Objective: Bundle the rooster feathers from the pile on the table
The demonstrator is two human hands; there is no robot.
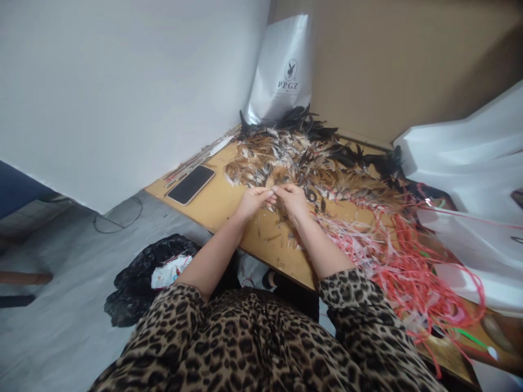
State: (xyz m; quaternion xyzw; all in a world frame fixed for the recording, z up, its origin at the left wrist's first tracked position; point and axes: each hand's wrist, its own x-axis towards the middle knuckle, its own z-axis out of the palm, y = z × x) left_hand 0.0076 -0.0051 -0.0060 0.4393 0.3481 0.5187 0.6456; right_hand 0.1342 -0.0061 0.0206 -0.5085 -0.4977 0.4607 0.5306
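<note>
Both hands' fingers pinch, seemingly, feathers; phone left, red strips right.

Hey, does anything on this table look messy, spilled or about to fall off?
Yes. The tangle of red and white plastic strips spills past the wooden table edge on the right. Loose feathers lie scattered beyond their pile, near both hands. The phone lies flat and safe.

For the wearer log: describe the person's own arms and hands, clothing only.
Both forearms are bare from about the elbow down. Each upper arm is covered by a loose leopard-print sleeve, tan with dark spots, matching the garment over the torso. The left hand and right hand wear no gloves; no rings or watch are discernible.
</note>
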